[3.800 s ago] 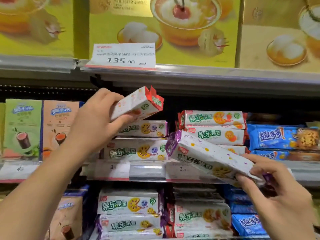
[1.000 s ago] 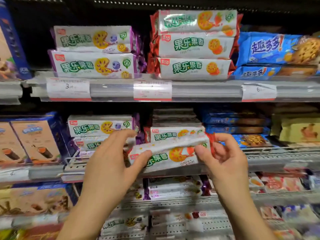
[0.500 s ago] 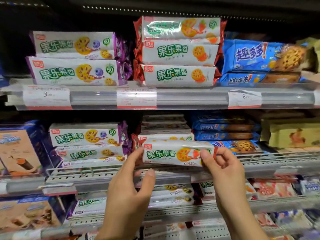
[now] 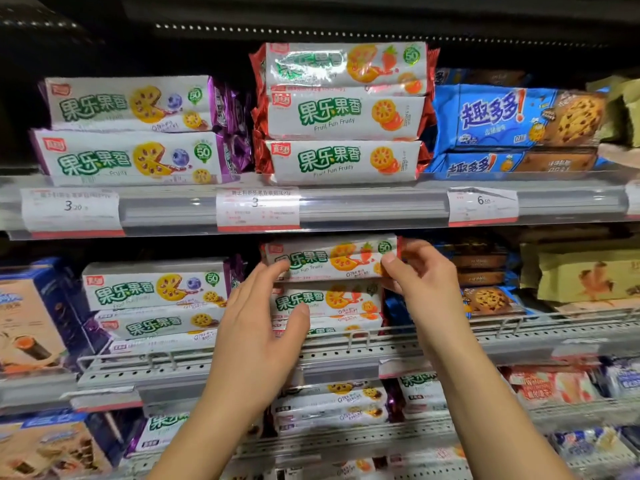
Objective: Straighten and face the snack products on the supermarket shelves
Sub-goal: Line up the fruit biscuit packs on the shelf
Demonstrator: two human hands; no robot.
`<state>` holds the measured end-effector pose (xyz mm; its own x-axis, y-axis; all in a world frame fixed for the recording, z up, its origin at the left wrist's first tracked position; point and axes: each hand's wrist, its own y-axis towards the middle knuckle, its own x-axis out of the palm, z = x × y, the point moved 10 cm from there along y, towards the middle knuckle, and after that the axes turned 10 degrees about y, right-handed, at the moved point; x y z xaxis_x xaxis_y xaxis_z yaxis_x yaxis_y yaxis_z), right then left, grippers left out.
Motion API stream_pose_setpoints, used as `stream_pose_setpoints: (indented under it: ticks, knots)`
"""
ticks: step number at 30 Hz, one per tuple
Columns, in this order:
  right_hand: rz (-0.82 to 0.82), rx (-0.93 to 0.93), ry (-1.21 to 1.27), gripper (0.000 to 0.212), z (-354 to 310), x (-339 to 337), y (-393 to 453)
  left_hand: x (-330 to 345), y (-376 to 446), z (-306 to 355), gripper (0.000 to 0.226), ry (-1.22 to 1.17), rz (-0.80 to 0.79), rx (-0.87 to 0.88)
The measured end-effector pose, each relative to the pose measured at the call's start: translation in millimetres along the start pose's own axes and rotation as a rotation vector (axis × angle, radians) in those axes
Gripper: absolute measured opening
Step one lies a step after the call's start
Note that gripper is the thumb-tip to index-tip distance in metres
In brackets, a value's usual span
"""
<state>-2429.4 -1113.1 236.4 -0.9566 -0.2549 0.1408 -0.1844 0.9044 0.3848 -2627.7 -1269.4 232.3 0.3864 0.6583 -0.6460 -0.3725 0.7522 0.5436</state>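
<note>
My right hand [image 4: 427,278] has a grip on the right end of a red-trimmed fruit biscuit pack [image 4: 329,258], thumb on its face and fingers curled round the crimped end. My left hand [image 4: 263,327] is spread and relaxed, fingertips touching the pack's left lower edge, holding nothing. The pack sits at centre frame, on top of the red-trimmed stack [image 4: 325,303] on the middle shelf, just under the price rail [image 4: 374,207], label facing outward and roughly level.

Step in hand, as I judge it: seating this pack on its stack. The next move calls for pushing it flush with the packs below and releasing. The purple-trimmed stack [image 4: 156,296] at centre left looks stepped and its lower packs tilted; it likely needs squaring next.
</note>
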Motion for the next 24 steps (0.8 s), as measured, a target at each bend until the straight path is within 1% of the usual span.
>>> stream_pose_setpoints:
  ticks: [2, 4, 5, 7, 9, 12, 14, 16, 19, 21, 22, 24]
  knots:
    - [-0.003, -0.033, -0.118, 0.016, -3, 3, 9, 5, 6, -3, 0.057, 0.043, -0.001, -0.007]
    - [0.009, -0.057, -0.225, 0.035, -3, 6, 20, 10, 11, -5, 0.057, 0.071, 0.003, -0.021]
    - [0.031, -0.063, -0.24, 0.037, 0, 5, 25, 13, 13, -5, 0.056, 0.088, 0.003, -0.023]
    - [0.083, -0.064, -0.268, 0.029, 8, 2, 34, 21, 15, -4, 0.055, 0.152, -0.013, -0.019]
    - [0.121, -0.08, -0.377, 0.028, 15, -1, 39, 31, 16, -6, 0.058, 0.271, -0.025, -0.013]
    - [0.073, -0.13, -0.532, 0.036, 22, 4, 36, 42, 14, -9, 0.059, 0.511, -0.034, 0.028]
    - [0.035, -0.167, -0.576, 0.037, 21, 5, 33, 45, 12, -13, 0.058, 0.584, -0.023, 0.03]
    - [-0.02, -0.187, -0.61, 0.04, 20, 4, 32, 44, 9, -15, 0.058, 0.591, 0.008, 0.015]
    - [-0.122, -0.226, -0.656, 0.05, 16, 3, 26, 43, 6, -12, 0.059, 0.547, 0.017, -0.006]
    - [-0.132, -0.26, -0.636, 0.056, 12, -6, 17, 42, 0, -8, 0.058, 0.487, 0.026, -0.02]
    - [-0.118, -0.292, -0.601, 0.055, 10, -14, 9, 40, -6, -5, 0.055, 0.45, 0.05, -0.013]
    - [-0.088, -0.382, -0.555, 0.042, 5, -32, -12, 39, -20, 5, 0.048, 0.378, 0.115, 0.034]
